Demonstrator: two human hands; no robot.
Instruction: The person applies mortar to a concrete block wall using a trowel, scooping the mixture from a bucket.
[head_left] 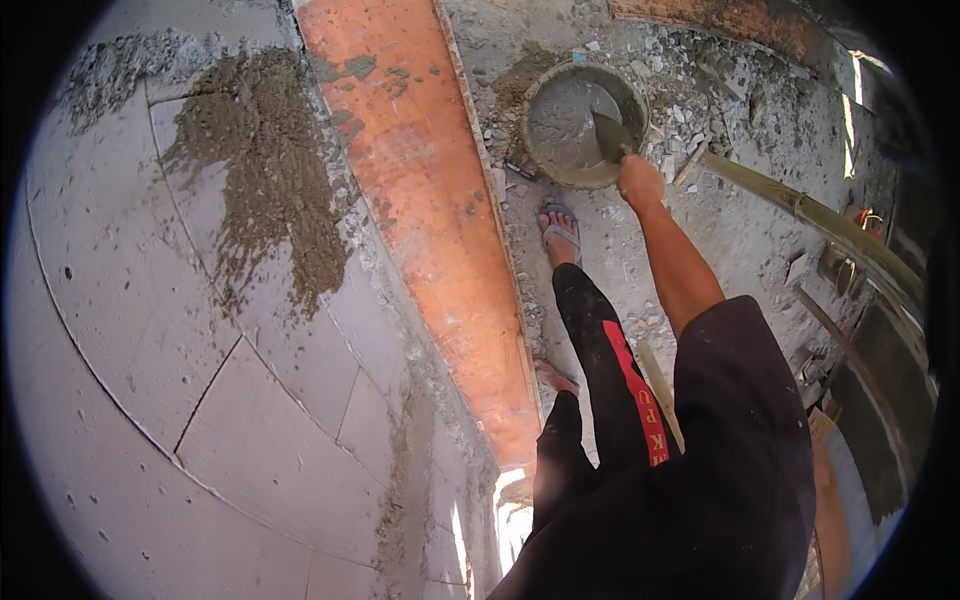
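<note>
My right hand (pixel 640 183) is closed round the handle of a trowel (pixel 607 136). The trowel's blade dips into wet grey mortar (pixel 566 122), which lies in a round bucket (pixel 535 160) on the ground ahead of my feet. My left hand is out of the picture. To the left rises a wall of pale blocks (pixel 280 420). A rough patch of wet mortar (pixel 265 180) is spread over its upper part. An orange board (pixel 420 200), spotted with mortar, runs along the foot of the wall, between it and my feet.
Rubble and broken chips (pixel 680 110) lie around the bucket. A long pole (pixel 800 207) slants across the ground on the right, with a small stick (pixel 690 165) near its end. Another orange board (pixel 740 15) stands at the far edge.
</note>
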